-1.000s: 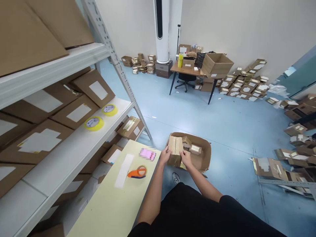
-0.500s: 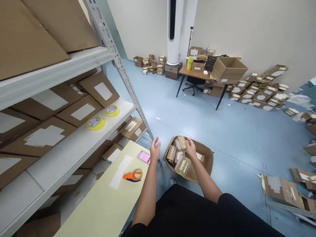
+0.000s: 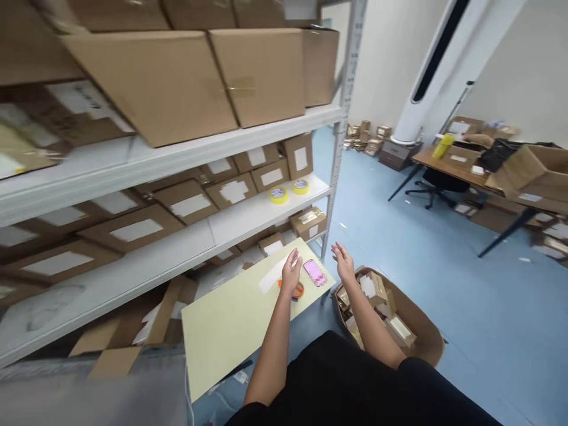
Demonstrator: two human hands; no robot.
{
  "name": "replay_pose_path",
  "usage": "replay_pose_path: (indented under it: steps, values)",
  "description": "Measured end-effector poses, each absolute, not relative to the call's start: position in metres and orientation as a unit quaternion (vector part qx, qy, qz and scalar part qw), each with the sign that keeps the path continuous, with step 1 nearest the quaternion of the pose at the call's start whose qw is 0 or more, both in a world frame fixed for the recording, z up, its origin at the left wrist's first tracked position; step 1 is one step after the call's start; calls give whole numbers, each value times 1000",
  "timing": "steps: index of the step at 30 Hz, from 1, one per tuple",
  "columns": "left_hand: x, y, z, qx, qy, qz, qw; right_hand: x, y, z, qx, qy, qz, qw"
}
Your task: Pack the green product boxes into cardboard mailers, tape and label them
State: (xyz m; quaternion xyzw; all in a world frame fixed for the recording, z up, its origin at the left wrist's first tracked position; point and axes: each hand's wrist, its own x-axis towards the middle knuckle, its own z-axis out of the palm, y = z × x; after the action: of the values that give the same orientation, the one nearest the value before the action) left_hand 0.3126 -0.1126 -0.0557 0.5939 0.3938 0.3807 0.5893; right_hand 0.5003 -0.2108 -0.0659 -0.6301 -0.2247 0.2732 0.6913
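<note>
My left hand point(image 3: 291, 271) is raised over the pale yellow table point(image 3: 222, 331), fingers apart and holding nothing. Just beneath it, partly covered, lies an orange tape dispenser point(image 3: 299, 290) beside a white paper strip point(image 3: 268, 279). A pink phone-like item point(image 3: 313, 270), partly pixelated, rests near the table's right end, between my two hands. My right hand point(image 3: 344, 263), also open and without anything in it, is up near the left rim of a big open carton point(image 3: 428, 310) on the floor. Several small taped boxes point(image 3: 375, 288) sit inside that carton; my right forearm hides some.
A metal shelf rack point(image 3: 248, 142) full of cardboard boxes runs along the left. Two yellow tape rolls point(image 3: 278, 195) rest on its middle shelf. Further back are a wooden desk point(image 3: 457, 168), a black chair point(image 3: 437, 183) and small stacked boxes point(image 3: 368, 139).
The view has swung left toward the shelf and table. My right hand has let go of a small box in the carton and come up open. My left hand is now above the tape dispenser.
</note>
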Motion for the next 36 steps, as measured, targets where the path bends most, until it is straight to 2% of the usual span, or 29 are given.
replay_pose_path:
  steps: [8,13,18,22,27,36]
  values:
    - [153,-88,-52,532,477,434,549,353,-141,-38,-601,-349,329,640]
    - [70,-88,-58,510,507,443,534,280,-123,-39,-597,-406,353,596]
    - [15,-83,-72,493,534,444,524,238,-116,-55,-626,-459,311,548]
    - [13,-79,-86,475,554,431,531,241,-125,-70,-661,-482,264,512]
    - [56,-83,-98,497,553,402,535,283,-150,-102,-713,-466,241,466]
    - [122,-104,-146,505,564,351,551,342,-152,-200,-783,-393,322,358]
